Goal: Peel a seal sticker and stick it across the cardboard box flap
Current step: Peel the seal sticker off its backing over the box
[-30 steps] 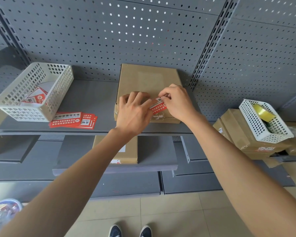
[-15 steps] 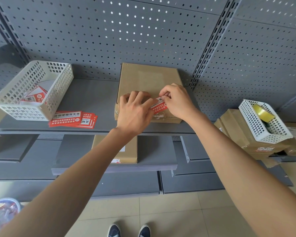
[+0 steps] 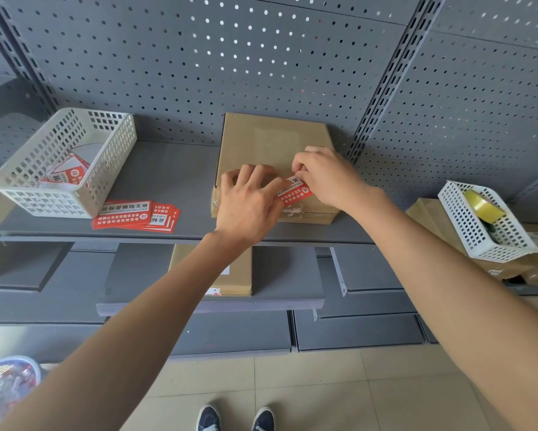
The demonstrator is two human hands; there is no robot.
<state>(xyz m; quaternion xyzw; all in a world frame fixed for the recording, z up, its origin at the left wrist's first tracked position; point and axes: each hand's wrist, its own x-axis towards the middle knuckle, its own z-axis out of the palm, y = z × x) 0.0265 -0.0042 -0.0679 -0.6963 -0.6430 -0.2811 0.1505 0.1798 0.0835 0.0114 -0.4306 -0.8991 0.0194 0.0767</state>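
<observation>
At frame centre, the left hand (image 3: 249, 203) and right hand (image 3: 329, 178) pinch the seal sticker (image 3: 292, 191) over the cardboard box (image 3: 270, 141); it should be pressed flat from one end, smoothing outward.

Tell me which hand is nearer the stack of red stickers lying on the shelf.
Left. The left hand is just right of the sticker stack; the right hand is farther right.

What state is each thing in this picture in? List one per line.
Brown cardboard box: closed, flat on shelf.
Red seal sticker: held over box's front edge.
Left hand: pressing sticker.
Right hand: pinching sticker.
Stack of red stickers: lying on shelf.
</observation>
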